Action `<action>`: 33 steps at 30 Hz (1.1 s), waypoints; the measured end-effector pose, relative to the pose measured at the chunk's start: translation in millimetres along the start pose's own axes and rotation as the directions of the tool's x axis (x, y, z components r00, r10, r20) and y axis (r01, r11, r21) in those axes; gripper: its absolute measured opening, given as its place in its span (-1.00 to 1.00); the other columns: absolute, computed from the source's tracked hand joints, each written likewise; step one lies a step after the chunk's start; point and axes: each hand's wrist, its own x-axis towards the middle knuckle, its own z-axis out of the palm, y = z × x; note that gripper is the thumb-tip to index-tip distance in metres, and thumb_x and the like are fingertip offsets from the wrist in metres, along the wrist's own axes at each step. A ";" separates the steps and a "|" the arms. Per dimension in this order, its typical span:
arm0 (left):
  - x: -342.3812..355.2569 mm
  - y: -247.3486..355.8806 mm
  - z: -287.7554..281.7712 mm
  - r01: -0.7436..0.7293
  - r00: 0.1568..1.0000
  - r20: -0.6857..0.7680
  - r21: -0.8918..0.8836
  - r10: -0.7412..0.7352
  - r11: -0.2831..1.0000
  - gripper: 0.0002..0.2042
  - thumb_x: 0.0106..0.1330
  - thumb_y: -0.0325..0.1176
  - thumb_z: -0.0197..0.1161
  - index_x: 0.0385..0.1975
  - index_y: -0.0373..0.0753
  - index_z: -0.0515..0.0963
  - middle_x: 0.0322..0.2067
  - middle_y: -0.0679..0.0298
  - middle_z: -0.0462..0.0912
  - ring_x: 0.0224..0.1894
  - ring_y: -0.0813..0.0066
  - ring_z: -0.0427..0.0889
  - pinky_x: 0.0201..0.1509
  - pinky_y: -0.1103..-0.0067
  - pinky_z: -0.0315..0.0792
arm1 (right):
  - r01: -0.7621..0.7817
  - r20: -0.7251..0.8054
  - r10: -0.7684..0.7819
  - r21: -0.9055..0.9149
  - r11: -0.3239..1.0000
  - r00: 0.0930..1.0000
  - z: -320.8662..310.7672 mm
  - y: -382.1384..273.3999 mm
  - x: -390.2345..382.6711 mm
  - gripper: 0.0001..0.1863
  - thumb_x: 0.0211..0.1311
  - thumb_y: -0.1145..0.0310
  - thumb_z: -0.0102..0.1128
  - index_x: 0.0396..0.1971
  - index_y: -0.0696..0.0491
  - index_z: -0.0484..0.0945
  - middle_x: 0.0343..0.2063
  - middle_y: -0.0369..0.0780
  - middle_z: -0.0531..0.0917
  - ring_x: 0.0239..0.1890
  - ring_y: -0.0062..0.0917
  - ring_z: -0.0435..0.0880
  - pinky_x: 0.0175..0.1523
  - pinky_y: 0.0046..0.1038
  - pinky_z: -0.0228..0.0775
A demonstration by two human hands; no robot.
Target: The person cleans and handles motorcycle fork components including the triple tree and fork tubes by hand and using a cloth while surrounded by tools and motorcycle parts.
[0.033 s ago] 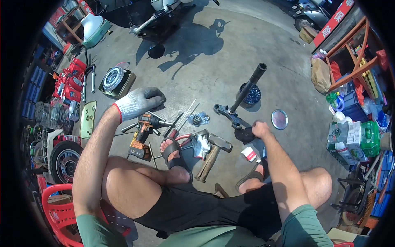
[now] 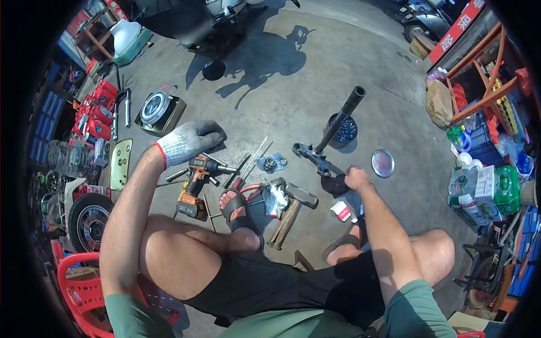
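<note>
My left hand (image 2: pixel 194 139), in a white knitted glove with a dark grey palm, hangs over the tools with loosely bent fingers and holds nothing. Just below it lies an orange and black cordless impact wrench (image 2: pixel 197 183). My bare right hand (image 2: pixel 356 178) is closed at the edge of a black cloth-like bundle (image 2: pixel 335 185); its fingertips are partly hidden. Close by, a black motorcycle steering stem (image 2: pixel 340 121) slants up from its clamp (image 2: pixel 311 159). A bearing-like ring (image 2: pixel 271 164) lies on clear plastic. Between my feet is a hammer (image 2: pixel 293 211).
A tub of dark shiny pieces (image 2: pixel 345 130) stands behind the stem, and a round clear dish (image 2: pixel 382 163) lies to the right. A red and white box (image 2: pixel 341 211) sits near my right foot. Left are a wheel (image 2: pixel 91 226) and red bottles (image 2: pixel 100 110); bottle packs (image 2: pixel 479 188) line the right.
</note>
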 end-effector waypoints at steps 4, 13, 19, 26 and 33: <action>2.9 -17.9 -0.8 0.021 1.000 -0.008 0.006 -0.021 1.000 -0.57 0.43 -0.11 0.05 0.03 -0.35 0.57 -0.09 0.06 0.69 -0.03 0.30 0.65 0.14 0.45 0.46 | -0.049 0.067 0.045 0.068 0.996 0.997 3.7 -24.8 -25.9 -0.72 0.01 0.28 0.30 -0.23 0.00 0.62 -0.16 -0.09 0.71 0.00 -0.21 0.68 0.08 -0.22 0.53; 8.8 1.1 -0.3 0.060 0.997 0.053 -0.009 -0.059 0.998 -0.57 0.40 -0.13 0.09 0.08 -0.34 0.53 -0.08 0.09 0.64 -0.02 0.35 0.58 0.16 0.43 0.43 | 0.063 0.130 -0.024 -0.308 0.949 0.991 29.4 -24.6 -44.5 -0.52 0.09 0.32 0.29 0.06 -0.01 0.49 0.09 -0.06 0.51 0.11 -0.20 0.60 0.24 -0.09 0.30; 15.8 -7.5 1.5 0.008 0.999 0.049 0.027 -0.009 1.000 -0.58 0.42 -0.13 0.08 0.05 -0.36 0.53 -0.11 0.06 0.65 -0.05 0.31 0.60 0.13 0.43 0.43 | 0.202 -0.025 -0.203 -0.053 0.978 0.979 29.6 -33.1 -39.9 -0.77 0.02 0.48 0.27 -0.28 -0.04 0.51 -0.12 -0.08 0.53 -0.09 -0.13 0.64 0.00 -0.17 0.50; 16.6 -9.8 2.5 0.047 0.996 0.071 0.066 -0.051 0.997 -0.55 0.41 -0.05 0.05 0.05 -0.29 0.57 -0.05 0.10 0.69 0.04 0.25 0.63 0.19 0.41 0.44 | 0.466 -0.040 -0.483 0.343 0.815 0.875 19.9 -122.8 -44.4 -0.87 0.09 0.46 0.24 -0.33 0.04 0.53 -0.26 -0.07 0.63 -0.10 -0.13 0.64 -0.05 -0.12 0.49; 12.9 1.2 2.6 0.085 0.995 0.036 0.066 -0.088 0.994 -0.55 0.41 -0.04 0.05 0.06 -0.28 0.57 -0.02 0.09 0.68 0.06 0.25 0.63 0.20 0.39 0.44 | 0.039 0.208 -0.382 0.836 0.547 0.900 38.6 -123.7 -6.3 -0.83 0.07 0.49 0.32 -0.37 0.11 0.50 -0.55 -0.19 0.66 -0.51 -0.45 0.68 -0.33 -0.37 0.51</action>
